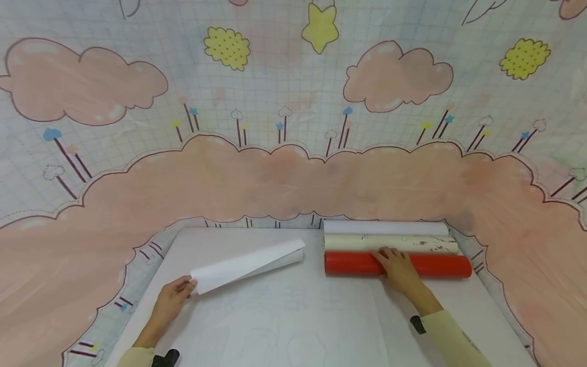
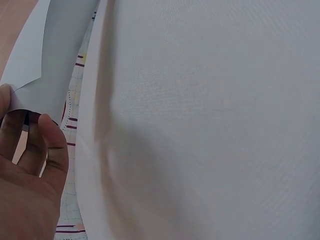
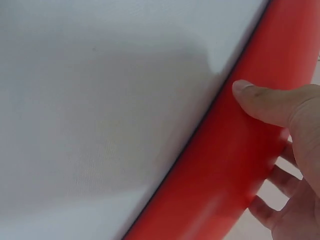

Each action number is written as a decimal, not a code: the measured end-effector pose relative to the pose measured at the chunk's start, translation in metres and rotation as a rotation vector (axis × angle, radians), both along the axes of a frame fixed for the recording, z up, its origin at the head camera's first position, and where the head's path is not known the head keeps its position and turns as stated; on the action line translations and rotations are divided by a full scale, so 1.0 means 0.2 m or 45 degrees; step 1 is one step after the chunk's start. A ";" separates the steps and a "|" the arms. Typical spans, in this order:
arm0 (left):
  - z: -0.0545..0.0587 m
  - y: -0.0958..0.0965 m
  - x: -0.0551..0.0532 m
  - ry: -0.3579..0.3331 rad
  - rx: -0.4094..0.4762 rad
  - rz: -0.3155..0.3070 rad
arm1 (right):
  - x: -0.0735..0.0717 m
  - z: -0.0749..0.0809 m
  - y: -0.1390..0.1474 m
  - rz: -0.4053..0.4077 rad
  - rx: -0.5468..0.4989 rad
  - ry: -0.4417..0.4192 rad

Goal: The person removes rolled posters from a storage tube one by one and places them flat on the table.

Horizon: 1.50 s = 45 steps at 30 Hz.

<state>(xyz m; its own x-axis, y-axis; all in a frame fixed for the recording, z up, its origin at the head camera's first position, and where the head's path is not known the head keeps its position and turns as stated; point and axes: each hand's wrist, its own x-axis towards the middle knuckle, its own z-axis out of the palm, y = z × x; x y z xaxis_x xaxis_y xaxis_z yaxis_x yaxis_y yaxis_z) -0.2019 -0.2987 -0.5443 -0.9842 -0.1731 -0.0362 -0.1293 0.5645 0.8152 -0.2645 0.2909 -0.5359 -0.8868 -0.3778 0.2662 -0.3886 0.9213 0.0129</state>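
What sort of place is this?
Probably an indoor workspace, maybe a staged booth: a peach and pale-blue backdrop printed with cartoon clouds surrounds a flat white tabletop, with a smooth red cylindrical roll lying on it.

Here's the white table, a patterned backdrop wrapping its back and both sides, pink clouds across it, and up top, a yellow star between two dotted blobs!
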 end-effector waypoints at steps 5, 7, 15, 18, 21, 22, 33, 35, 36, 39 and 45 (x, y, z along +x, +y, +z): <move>-0.01 0.00 0.00 -0.019 0.005 -0.002 | 0.02 0.01 0.02 -0.041 -0.023 0.004; -0.01 -0.01 0.00 -0.012 0.005 -0.003 | 0.04 0.02 0.02 -0.049 -0.028 0.016; -0.02 -0.02 -0.01 0.033 0.020 0.006 | 0.12 0.08 -0.02 -0.052 -0.025 0.016; -0.02 -0.02 0.00 0.076 0.022 0.018 | 0.16 0.10 -0.04 -0.071 -0.034 -0.021; -0.02 -0.03 -0.01 0.151 0.006 0.048 | 0.19 0.13 -0.07 -0.072 -0.046 -0.014; -0.01 -0.03 0.00 0.176 0.006 0.057 | 0.20 0.14 -0.08 -0.065 -0.050 0.001; 0.10 0.04 0.03 0.242 0.158 0.039 | 0.26 0.24 -0.16 0.039 -0.087 0.203; 0.13 0.07 0.03 0.231 0.163 0.029 | 0.27 0.27 -0.18 0.054 -0.111 0.212; 0.14 0.09 0.03 0.228 0.165 0.026 | 0.28 0.28 -0.20 0.059 -0.124 0.219; 0.18 0.15 0.03 0.237 0.175 0.011 | 0.29 0.32 -0.23 0.074 -0.156 0.251; 0.24 0.27 0.01 0.261 0.199 -0.070 | 0.30 0.38 -0.30 0.093 -0.188 0.334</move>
<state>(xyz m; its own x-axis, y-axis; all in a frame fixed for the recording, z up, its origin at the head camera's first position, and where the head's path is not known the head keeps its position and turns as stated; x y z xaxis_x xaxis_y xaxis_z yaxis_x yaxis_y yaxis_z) -0.1996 -0.2454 -0.4958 -0.9815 -0.1271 0.1432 0.0753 0.4312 0.8991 -0.2037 0.2319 -0.4594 -0.7523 -0.3785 0.5392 -0.4553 0.8903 -0.0103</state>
